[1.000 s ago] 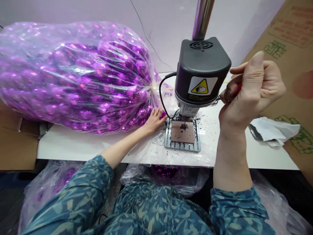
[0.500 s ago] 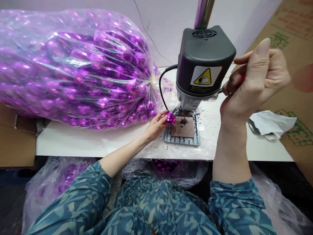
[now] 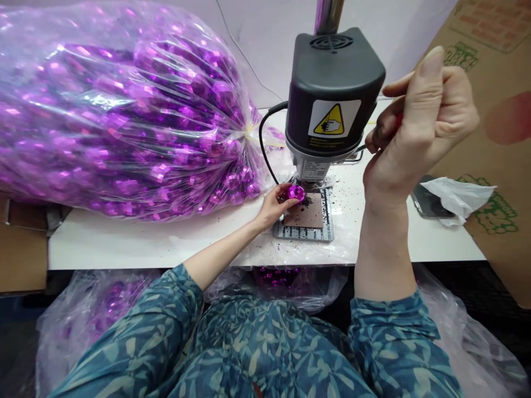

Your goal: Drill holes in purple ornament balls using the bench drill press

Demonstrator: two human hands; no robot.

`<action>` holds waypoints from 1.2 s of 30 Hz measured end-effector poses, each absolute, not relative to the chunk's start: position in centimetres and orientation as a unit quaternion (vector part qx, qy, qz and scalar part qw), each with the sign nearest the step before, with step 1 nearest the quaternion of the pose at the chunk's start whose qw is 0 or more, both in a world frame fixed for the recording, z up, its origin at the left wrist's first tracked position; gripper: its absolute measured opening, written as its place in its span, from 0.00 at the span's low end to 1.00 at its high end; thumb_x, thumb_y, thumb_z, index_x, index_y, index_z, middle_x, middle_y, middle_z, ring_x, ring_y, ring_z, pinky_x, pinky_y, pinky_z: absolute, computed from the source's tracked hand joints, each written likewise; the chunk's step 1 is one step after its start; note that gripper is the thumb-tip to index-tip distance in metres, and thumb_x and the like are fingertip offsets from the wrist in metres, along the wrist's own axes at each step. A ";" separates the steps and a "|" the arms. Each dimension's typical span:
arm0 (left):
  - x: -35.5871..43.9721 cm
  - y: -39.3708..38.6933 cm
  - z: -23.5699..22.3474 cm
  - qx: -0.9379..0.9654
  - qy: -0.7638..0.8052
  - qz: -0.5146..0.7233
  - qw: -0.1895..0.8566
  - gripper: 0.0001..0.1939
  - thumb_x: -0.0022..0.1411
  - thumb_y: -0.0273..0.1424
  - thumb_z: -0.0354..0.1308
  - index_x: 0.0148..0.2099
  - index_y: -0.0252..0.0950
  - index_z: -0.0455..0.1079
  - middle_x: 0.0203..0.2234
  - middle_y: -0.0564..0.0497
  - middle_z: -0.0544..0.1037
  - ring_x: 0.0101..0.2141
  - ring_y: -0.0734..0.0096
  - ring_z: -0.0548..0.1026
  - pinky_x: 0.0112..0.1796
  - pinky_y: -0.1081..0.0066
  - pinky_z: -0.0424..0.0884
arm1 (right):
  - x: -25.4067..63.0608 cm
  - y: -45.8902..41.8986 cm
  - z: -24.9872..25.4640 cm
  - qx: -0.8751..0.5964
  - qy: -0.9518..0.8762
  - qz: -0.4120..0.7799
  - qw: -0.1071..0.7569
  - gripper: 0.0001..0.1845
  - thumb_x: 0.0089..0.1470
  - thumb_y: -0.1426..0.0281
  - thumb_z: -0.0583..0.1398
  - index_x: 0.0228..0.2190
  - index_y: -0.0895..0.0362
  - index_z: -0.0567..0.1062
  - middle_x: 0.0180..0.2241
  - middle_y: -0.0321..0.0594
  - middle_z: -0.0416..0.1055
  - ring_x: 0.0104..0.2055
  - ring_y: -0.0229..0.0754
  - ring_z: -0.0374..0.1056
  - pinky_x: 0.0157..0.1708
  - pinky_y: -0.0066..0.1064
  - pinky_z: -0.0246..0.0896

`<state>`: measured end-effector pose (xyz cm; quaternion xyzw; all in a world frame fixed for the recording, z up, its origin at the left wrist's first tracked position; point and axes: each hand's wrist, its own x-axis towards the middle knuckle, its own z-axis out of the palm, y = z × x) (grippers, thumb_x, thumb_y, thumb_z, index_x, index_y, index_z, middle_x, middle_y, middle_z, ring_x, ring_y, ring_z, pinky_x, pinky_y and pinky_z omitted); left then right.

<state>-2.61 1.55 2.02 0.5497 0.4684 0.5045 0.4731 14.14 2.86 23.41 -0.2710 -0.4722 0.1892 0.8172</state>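
My left hand (image 3: 279, 205) is closed round a shiny purple faceted ball (image 3: 296, 193), pinched between thumb and fingers. The ball is over the back of a brown square board (image 3: 305, 220), which lies on the slotted metal base (image 3: 327, 235) of a bench drill press (image 3: 332, 94). Dark shavings are scattered on the board and base. Up at the right of the drill head, my right hand (image 3: 427, 121) is wrapped round the red-ended lever (image 3: 398, 120) of the press. The drill tip is hidden behind the ball and the housing.
A large tied clear bag (image 3: 124, 121) of purple faceted balls fills the table's left side. At right lie a phone (image 3: 429, 202) and a crumpled tissue (image 3: 460, 196), beside a cardboard box (image 3: 493, 138). Below the table's front edge hangs clear plastic with purple balls (image 3: 277, 276).
My left hand has brought the ball rightward over the board, nearer the spot under the drill head. My right hand stays on the lever. The whole view has shifted slightly.
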 end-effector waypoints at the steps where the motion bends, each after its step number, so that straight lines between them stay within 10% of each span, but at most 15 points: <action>1: -2.5 1.6 2.0 0.556 0.465 0.497 0.477 0.32 0.59 0.42 0.75 0.60 0.35 0.72 0.53 0.40 0.83 0.54 0.55 0.81 0.58 0.55 0.76 | 14.1 2.9 23.4 -0.270 -0.471 0.189 0.818 0.42 0.38 0.28 0.58 0.21 0.56 0.68 0.13 0.26 0.48 0.14 0.26 0.50 0.15 0.30 0.39; 14: -1.1 -0.2 1.6 0.639 0.513 0.457 0.345 0.32 0.49 0.30 0.80 0.54 0.36 0.74 0.50 0.42 0.78 0.53 0.52 0.78 0.57 0.51 0.75 | 14.2 3.2 23.2 -0.241 -0.471 0.195 0.826 0.30 0.44 0.41 0.62 0.21 0.56 0.69 0.14 0.27 0.48 0.14 0.26 0.49 0.15 0.29 0.41; 20: -0.3 0.0 0.6 0.621 0.440 0.475 0.442 0.32 0.57 0.29 0.76 0.59 0.36 0.67 0.53 0.42 0.80 0.54 0.56 0.80 0.58 0.53 0.77 | 14.3 3.0 23.2 -0.244 -0.465 0.216 0.823 0.31 0.40 0.41 0.65 0.21 0.57 0.70 0.14 0.26 0.51 0.14 0.26 0.51 0.15 0.27 0.41; 36: -0.5 0.0 0.0 0.631 0.431 0.482 0.429 0.33 0.57 0.32 0.77 0.60 0.36 0.67 0.54 0.40 0.80 0.55 0.53 0.80 0.59 0.50 0.76 | 14.3 0.3 17.9 -0.215 -0.495 0.081 0.838 0.22 0.66 0.55 0.59 0.27 0.58 0.67 0.18 0.28 0.48 0.16 0.20 0.49 0.18 0.21 0.43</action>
